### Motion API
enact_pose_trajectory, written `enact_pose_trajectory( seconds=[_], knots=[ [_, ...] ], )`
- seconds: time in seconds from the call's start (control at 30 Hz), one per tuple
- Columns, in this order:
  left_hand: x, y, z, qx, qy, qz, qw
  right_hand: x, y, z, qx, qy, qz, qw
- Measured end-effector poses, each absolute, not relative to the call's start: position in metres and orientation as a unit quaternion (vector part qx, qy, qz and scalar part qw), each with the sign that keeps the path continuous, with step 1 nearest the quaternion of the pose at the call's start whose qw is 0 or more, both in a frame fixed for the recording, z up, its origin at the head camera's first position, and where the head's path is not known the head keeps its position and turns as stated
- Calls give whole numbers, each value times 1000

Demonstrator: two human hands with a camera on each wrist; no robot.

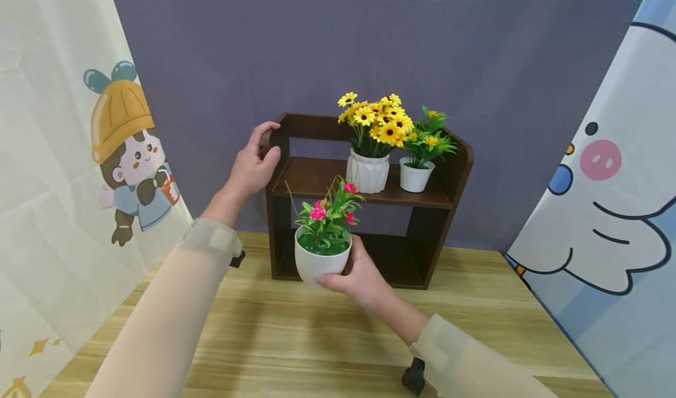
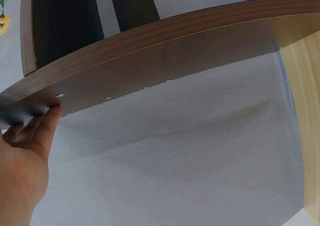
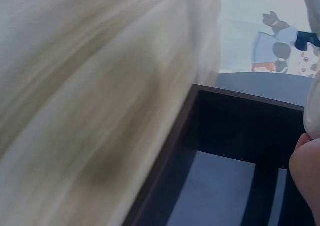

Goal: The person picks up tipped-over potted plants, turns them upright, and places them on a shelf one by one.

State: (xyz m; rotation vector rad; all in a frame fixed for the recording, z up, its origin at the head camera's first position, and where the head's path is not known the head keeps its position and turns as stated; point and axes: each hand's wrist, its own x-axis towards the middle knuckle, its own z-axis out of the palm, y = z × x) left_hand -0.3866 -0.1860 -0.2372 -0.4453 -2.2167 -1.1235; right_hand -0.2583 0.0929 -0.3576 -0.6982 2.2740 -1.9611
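Observation:
In the head view my right hand (image 1: 367, 277) grips a white flowerpot (image 1: 317, 263) with green leaves and pink flowers (image 1: 318, 211), thumb on its front near the base. The pot is held up before the lower compartment of a dark brown two-tier shelf (image 1: 322, 178). My left hand (image 1: 253, 166) holds the top of the shelf's left side panel; in the left wrist view its fingers (image 2: 49, 128) press on the panel's outer face (image 2: 145, 68). Only a sliver of the pot (image 3: 312, 110) and part of the right hand (image 3: 306, 168) appear in the right wrist view.
On the upper tier stand a ribbed white pot (image 1: 368, 174) of yellow sunflowers (image 1: 388, 129) and, to its right, a smaller white pot (image 1: 415, 176) with yellow blooms. The shelf is on a wood-grain table (image 1: 274, 333) against a grey curtain (image 1: 296, 46), between printed side curtains.

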Motion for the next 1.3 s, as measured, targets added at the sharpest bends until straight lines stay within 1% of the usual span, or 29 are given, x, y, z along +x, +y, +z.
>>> enact_pose_trajectory(
  seconds=[0.33, 0.67, 0.87, 1.3],
  knots=[
    [-387, -187, -238, -161, -838, -428, 298, -268, 87, -324, -232, 720, -654, -5],
    [-389, -188, -239, -162, -836, -430, 299, -275, 74, -297, -205, 740, -637, -70],
    [-389, -187, -239, -163, -834, -428, 309, -281, 65, -286, -194, 744, -633, -90],
    [-388, -186, -238, -162, -837, -427, 302, -303, 46, -277, -160, 724, -653, -154]
  ],
)
